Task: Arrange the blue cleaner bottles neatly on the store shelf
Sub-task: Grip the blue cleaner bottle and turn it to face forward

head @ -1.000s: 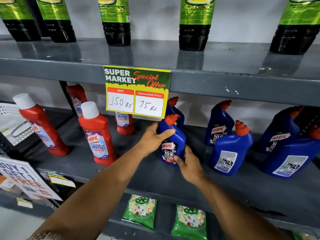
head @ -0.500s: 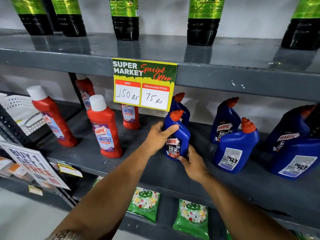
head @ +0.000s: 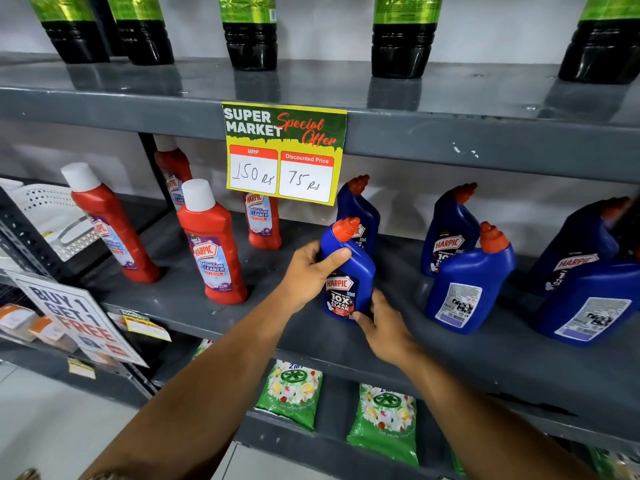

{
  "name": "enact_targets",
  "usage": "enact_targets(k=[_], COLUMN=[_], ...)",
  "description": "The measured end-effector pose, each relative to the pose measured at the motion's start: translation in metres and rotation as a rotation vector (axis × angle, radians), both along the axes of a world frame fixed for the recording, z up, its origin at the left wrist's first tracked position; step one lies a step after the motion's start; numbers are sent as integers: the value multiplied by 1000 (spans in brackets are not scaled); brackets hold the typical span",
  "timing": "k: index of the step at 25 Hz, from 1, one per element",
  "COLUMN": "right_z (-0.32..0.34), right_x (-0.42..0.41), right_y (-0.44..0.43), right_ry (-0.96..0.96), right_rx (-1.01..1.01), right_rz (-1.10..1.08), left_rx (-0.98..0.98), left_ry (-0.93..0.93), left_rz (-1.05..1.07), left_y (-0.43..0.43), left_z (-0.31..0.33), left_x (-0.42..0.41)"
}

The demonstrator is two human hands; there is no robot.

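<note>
A blue cleaner bottle (head: 349,275) with a red-orange cap stands on the grey middle shelf (head: 311,337), label facing me. My left hand (head: 310,271) wraps its left side, thumb across the front. My right hand (head: 384,323) holds its base from the right. Directly behind it stands another blue bottle (head: 360,206). To the right are a blue bottle (head: 450,230) with its label forward and one (head: 467,285) turned back-label out. Two more blue bottles (head: 588,292) crowd the far right edge.
Red bathroom cleaner bottles (head: 211,244) stand on the shelf's left half. A yellow-green price sign (head: 284,150) hangs from the upper shelf edge, which carries dark green-labelled bottles (head: 251,32). Green pouches (head: 291,393) lie on the lower shelf. A "Buy 1 Get 1" sign (head: 72,313) is at left.
Both hands stay on the same blue bottle, which has barely shifted on the shelf. The camera has moved closer and slightly left, so everything sits further right in view.
</note>
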State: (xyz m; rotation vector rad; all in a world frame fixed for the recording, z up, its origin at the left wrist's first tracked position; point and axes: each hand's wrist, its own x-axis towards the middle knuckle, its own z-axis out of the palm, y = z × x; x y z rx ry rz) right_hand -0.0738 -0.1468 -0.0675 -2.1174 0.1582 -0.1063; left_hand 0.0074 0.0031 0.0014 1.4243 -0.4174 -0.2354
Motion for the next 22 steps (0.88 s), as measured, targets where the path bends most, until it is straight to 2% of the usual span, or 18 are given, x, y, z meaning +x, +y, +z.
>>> enact_targets(k=[14, 18, 19, 20, 21, 22], right_z=[4, -2, -6, -8, -11, -14], right_x=[-9, -9, -10, -14, -18, -24], right_y=[5, 2, -3, -9, -18, -28], right_ry=[42, -47, -93, -143, -199, -240], right_rx=[24, 72, 67, 22, -58, -142], right_rz=[36, 35, -15, -106, -221, -344], left_rx=[12, 4, 91, 209, 296, 328], left_ry=[47, 25, -80, -265, -514, -769], left_rz=[132, 198, 322, 505, 657, 716], left_y=[1, -2, -3, -5, -7, -12], left_z=[2, 6, 6, 4, 4, 4], left_x=[-19, -29, -34, -41, -50, -60])
